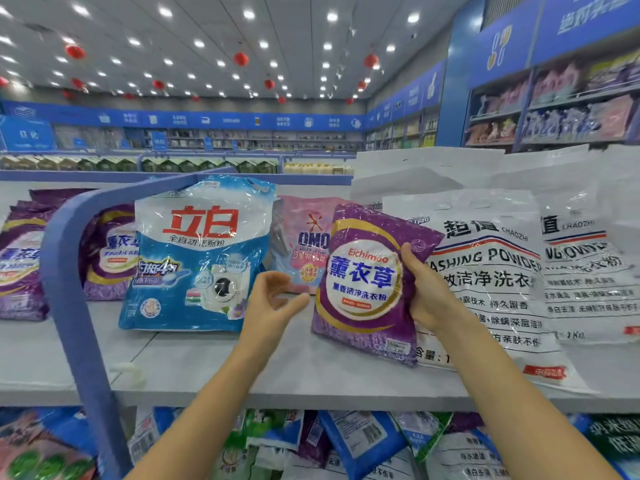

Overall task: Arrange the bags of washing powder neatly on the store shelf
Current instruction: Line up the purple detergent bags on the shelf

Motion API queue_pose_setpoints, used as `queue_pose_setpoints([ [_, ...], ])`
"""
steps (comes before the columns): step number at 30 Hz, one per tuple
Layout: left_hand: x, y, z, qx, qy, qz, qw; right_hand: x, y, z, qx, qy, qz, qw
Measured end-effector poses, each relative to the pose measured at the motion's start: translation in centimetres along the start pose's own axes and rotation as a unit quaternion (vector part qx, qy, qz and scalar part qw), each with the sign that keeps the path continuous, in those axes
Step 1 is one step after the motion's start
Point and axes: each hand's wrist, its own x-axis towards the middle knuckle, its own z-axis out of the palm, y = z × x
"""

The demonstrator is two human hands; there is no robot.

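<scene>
My right hand (427, 289) grips the right edge of a purple lavender washing powder bag (367, 285), holding it upright with its bottom on the grey top shelf (214, 368). My left hand (273, 303) hovers just left of that bag with loosely curled fingers, holding nothing. A blue and white bag (197, 258) leans upright to the left. Behind the gap stands a pink OMO bag (304, 244). Large white washing powder bags (498, 282) lie at the right. More purple bags (107, 251) stand at the far left.
A blue metal shelf frame (65, 271) curves over the left part of the shelf. The lower shelf holds several jumbled bags (360, 441). Other store shelves line the back and the right wall (554, 109).
</scene>
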Motion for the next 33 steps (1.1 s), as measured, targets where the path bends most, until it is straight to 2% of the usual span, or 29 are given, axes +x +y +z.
queue_pose_setpoints([
  [3,1.4,-0.5,-0.7,0.033,-0.107,-0.089,0.990,-0.3,0.0,0.1,0.022,-0.049,0.021,0.998],
  [5,1.6,-0.9,-0.9,-0.012,-0.183,-0.134,0.974,-0.5,-0.2,0.8,0.016,-0.092,0.006,0.996],
  [7,1.4,-1.5,-0.9,-0.069,-0.199,-0.166,0.963,-0.5,-0.6,1.5,-0.014,-0.106,-0.025,0.994],
  [10,0.9,-1.6,-0.5,-0.112,-0.150,-0.157,0.970,0.3,-1.5,1.9,-0.064,-0.071,-0.051,0.994],
  [13,0.9,-1.4,-0.3,-0.071,-0.097,-0.095,0.988,1.3,-2.4,2.1,-0.096,-0.064,-0.071,0.991],
  [16,0.7,-0.8,-0.6,0.000,-0.030,-0.022,0.999,1.6,-3.0,2.3,-0.131,-0.094,-0.099,0.982],
  [20,0.8,-1.7,-1.3,0.020,0.004,0.003,1.000,1.7,-2.8,2.9,-0.154,-0.101,-0.099,0.978],
  [22,0.7,-2.1,-1.5,0.018,0.018,0.011,1.000,1.7,-3.7,3.3,-0.207,-0.085,-0.149,0.963],
  [23,0.6,-2.1,-1.5,0.021,0.028,0.017,0.999,1.8,-4.4,3.8,-0.269,-0.056,-0.200,0.940],
  [24,0.5,-1.9,-1.4,0.023,0.038,0.026,0.999,1.8,-5.3,4.4,-0.365,-0.003,-0.268,0.891],
  [26,0.5,-1.3,-1.1,0.027,0.064,0.045,0.997,2.0,-6.3,6.3,-0.570,0.098,-0.399,0.712],
  [27,0.5,-1.1,-0.9,0.036,0.074,0.060,0.995,2.1,-6.5,7.6,-0.639,0.113,-0.427,0.630],
  [28,0.5,-0.8,-0.6,0.048,0.078,0.075,0.993,2.4,-6.5,9.0,-0.693,0.102,-0.417,0.579],
  [29,0.5,-0.5,-0.4,0.054,0.076,0.087,0.992,2.7,-6.3,10.3,-0.729,0.082,-0.395,0.553],
  [30,0.4,-0.2,-0.2,0.057,0.072,0.095,0.991,3.1,-5.8,11.3,-0.747,0.062,-0.374,0.546],
  [33,0.1,0.1,-0.1,0.035,0.045,0.089,0.994,3.9,-4.8,12.5,-0.726,0.046,-0.375,0.575],
])
